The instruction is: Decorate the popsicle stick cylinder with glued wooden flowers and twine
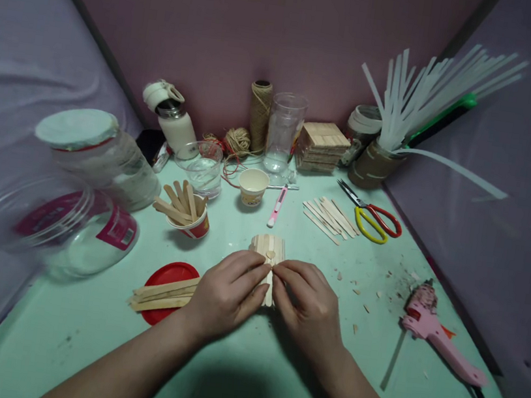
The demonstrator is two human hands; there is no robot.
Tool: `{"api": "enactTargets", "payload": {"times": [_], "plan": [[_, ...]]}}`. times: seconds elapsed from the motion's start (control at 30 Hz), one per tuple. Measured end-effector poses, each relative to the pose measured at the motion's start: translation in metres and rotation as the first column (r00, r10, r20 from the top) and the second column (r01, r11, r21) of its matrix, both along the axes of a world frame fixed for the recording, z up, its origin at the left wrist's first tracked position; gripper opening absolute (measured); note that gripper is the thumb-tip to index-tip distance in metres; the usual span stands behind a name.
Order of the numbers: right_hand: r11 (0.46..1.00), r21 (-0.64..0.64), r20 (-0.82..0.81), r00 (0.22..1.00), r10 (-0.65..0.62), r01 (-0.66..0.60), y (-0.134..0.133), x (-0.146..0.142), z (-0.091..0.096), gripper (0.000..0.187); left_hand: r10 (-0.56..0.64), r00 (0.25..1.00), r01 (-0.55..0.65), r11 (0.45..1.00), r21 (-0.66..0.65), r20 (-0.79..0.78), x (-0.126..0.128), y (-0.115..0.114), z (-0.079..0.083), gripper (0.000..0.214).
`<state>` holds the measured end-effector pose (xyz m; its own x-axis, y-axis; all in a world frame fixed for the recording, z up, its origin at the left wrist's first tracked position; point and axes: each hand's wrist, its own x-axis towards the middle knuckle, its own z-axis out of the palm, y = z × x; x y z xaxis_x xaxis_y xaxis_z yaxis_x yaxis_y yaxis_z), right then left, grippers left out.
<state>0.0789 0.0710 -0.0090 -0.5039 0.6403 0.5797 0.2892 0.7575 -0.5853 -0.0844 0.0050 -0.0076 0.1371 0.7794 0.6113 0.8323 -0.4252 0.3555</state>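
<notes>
A red-and-white paper cup (198, 228) holds flat brown wooden sticks (179, 200) and a brown cylindrical holder (371, 168) translucent white strips (394, 108), while both forearms (139, 356) reach forward, left hand (233, 287) and right hand (313, 301) meeting, bent fingers (249, 269) pinching a small pale wooden-strip panel (278, 246) near the mint-green tabletop's (95, 317) middle.

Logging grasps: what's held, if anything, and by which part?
Left hand and right hand touch the stick panel near its middle; holding or pressing cannot be told.

panel (266, 244) of pale wooden sticks, set side by side, is midway between left and right edges of the table (97, 340); small rounded piece (270, 254) visible against it; lower portion partly hidden.
</notes>
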Motion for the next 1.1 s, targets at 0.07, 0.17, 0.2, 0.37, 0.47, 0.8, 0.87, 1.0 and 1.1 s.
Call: {"api": "enactTargets", "payload": {"times": [0.07, 0.17, 0.2, 0.37, 0.47, 0.8, 0.87, 1.0, 1.1], "plan": [[1.000, 0.002, 0.002, 1.000, -0.003, 0.003, -0.0002, -0.0004, -0.0001, 0.016, 0.003, 1.000, -0.003, 1.000, -0.003, 0.005, 0.0000, -0.0003, -0.0002, 0.027], [1.000, 0.004, 0.009, 1.000, -0.004, 0.004, -0.0009, -0.0004, -0.0005, 0.016, 0.010, 1.000, -0.010, 1.000, -0.005, 0.005, 0.0001, -0.0007, -0.0001, 0.027], [1.000, 0.007, 0.010, 1.000, -0.006, 0.006, -0.0011, -0.0003, -0.0007, 0.016, 0.012, 1.000, -0.012, 1.000, -0.003, 0.006, 0.0002, -0.0009, 0.0000, 0.027], [1.000, 0.012, 0.018, 1.000, -0.007, 0.007, -0.0008, -0.0004, -0.0012, 0.016, 0.013, 1.000, -0.013, 1.000, 0.001, 0.008, 0.0005, -0.0010, -0.0006, 0.026], [1.000, 0.016, 0.020, 1.000, -0.011, 0.010, -0.0008, -0.0001, -0.0012, 0.016, 0.018, 1.000, -0.018, 1.000, 0.005, 0.007, 0.0005, -0.0010, -0.0015, 0.027], [0.988, -0.152, -0.072, 0.997, -0.026, 0.015, 0.0000, -0.0003, -0.0035, 0.015, 0.038, 0.995, -0.037, 0.999, -0.015, 0.091, 0.0004, -0.0023, -0.0050, 0.032], [0.981, -0.194, -0.086, 0.996, -0.020, 0.003, 0.0012, -0.0006, -0.0029, 0.013, 0.071, 0.988, -0.068, 0.997, -0.030, 0.134, 0.0010, -0.0021, -0.0055, 0.029], [0.980, -0.199, -0.086, 0.996, -0.020, 0.002, 0.0028, -0.0013, -0.0020, 0.010, 0.126, 0.966, -0.112, 0.991, -0.070, 0.225, 0.0034, -0.0005, -0.0061, 0.018], [0.980, -0.196, -0.081, 0.996, -0.027, 0.011, 0.0031, -0.0025, -0.0018, 0.011, 0.136, 0.951, -0.121, 0.990, -0.072, 0.276, 0.0046, 0.0012, -0.0065, 0.013]]}}
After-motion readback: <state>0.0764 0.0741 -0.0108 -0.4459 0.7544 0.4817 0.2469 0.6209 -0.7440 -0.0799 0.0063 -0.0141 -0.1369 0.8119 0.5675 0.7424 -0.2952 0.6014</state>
